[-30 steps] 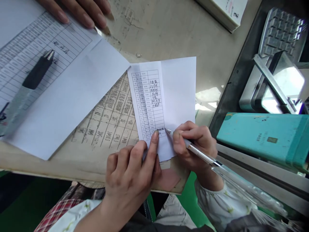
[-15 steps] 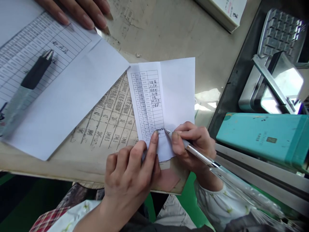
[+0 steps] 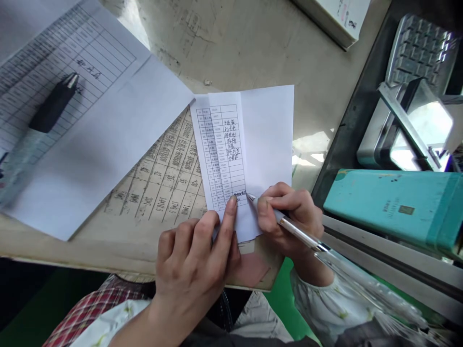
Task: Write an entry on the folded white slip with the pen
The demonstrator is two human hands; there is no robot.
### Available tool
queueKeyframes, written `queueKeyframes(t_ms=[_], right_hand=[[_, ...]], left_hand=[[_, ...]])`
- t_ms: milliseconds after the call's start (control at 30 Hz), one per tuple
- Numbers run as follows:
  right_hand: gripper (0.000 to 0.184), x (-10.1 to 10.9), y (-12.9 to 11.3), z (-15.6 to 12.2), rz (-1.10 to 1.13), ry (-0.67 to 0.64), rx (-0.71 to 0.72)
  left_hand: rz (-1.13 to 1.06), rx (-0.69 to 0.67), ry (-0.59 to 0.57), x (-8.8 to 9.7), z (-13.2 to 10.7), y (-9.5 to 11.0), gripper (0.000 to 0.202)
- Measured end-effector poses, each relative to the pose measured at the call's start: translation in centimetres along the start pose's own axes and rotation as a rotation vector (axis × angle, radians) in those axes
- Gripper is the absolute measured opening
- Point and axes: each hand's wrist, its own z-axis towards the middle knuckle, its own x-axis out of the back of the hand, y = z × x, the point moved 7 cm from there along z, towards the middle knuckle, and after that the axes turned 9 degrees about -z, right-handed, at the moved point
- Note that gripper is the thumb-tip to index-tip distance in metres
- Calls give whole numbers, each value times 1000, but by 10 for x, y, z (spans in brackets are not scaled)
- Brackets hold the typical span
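A folded white paper with a printed table and handwriting lies on the worn table. My left hand rests on its lower edge, index finger stretched out and pressing the sheet just left of the last written row. My right hand is closed around a clear pen, whose tip touches the paper beside that fingertip.
A large white form with a black-capped pen on it lies at the left. An old printed sheet is stuck to the table. At the right are a teal box, a metal machine part and a white box.
Another person's hand that rested on the large form at the top left has gone out of view. My hands and the pen have hardly moved.
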Motion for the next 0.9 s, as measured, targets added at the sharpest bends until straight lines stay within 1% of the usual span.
queueKeyframes(t_ms=[67,133,267,467,667,833,900], right_hand=[[23,0,0,0,1,-1,5],[22,0,0,1,-4,-1,10],[23,1,-1,2,-20,10,14],[23,0,-1,1,-9,-8,19],[24,0,-1,0,-10,15,23],[24,0,-1,-1,24,0,11],[23,-1,3,-1,62,1,-22]], left_hand=[[-6,6,1,0,-1,-1,62],[1,4,-13,-1,-1,-1,64],[11,-4,-23,-1,-1,0,58],[7,-4,-7,-1,-2,0,59],[24,-41,-35,1,1,0,49],[26,-27,-18,0,1,0,51],[24,-18,-9,-1,0,1,52]])
